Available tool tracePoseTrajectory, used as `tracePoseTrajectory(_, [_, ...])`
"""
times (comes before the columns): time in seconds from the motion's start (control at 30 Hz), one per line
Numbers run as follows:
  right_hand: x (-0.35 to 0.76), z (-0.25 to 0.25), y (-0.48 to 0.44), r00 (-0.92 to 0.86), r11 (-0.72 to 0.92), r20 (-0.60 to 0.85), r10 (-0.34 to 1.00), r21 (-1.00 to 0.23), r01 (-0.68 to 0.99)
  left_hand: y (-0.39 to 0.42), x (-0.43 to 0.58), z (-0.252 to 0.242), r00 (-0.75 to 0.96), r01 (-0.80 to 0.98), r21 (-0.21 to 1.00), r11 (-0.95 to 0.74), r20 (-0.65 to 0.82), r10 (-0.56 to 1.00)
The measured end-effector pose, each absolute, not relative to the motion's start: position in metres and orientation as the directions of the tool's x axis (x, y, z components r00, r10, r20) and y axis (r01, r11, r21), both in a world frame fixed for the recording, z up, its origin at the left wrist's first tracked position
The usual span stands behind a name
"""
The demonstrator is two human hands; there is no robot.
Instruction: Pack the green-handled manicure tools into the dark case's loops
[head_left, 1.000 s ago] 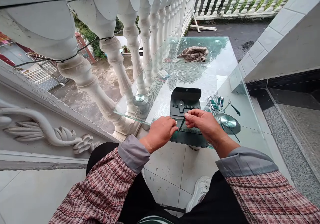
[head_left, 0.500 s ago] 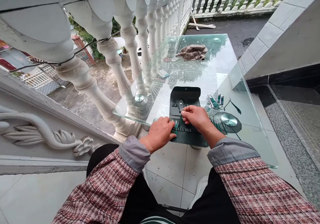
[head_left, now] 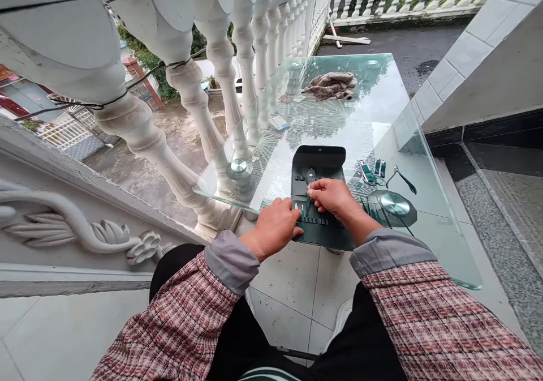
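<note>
Well, the left hand (head_left: 274, 228) rests its curled fingers (head_left: 292, 225) on the black manicure case (head_left: 318, 234), while the right hand (head_left: 333, 200) sits just beside it, its fingertips (head_left: 313, 185) closed and apparently pinching a slim green-handled tool (head_left: 306, 202), the grip partly hidden. A slip could send that tool skidding across the glass tabletop (head_left: 424, 239), right of the fingers, into the round mirror (head_left: 394, 204).

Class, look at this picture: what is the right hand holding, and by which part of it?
The right hand pinches a slim green manicure tool at its upper end with the fingertips, above the loops of the black case.
</note>
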State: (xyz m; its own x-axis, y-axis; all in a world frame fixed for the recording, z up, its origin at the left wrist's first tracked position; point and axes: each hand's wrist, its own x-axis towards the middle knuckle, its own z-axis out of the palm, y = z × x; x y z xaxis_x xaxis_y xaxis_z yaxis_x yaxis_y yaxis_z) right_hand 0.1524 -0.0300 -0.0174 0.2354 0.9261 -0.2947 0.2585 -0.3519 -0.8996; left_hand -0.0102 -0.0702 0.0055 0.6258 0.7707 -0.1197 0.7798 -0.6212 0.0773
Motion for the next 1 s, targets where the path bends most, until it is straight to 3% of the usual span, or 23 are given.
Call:
tracePoseTrajectory(0.5, [0.149,-0.008,-0.032,0.153,-0.373,-0.341,0.927,-0.867,0.329,-0.071,-0.01,0.005,0.638,0.768,0.051,-0.638,-0.133,0.758])
tracePoseTrajectory(1.0, [0.16,-0.017,-0.018,0.102,-0.346,-0.377,0.921,-0.665,0.662,-0.07,-0.01,0.001,0.633,0.773,0.07,-0.631,-0.154,0.758])
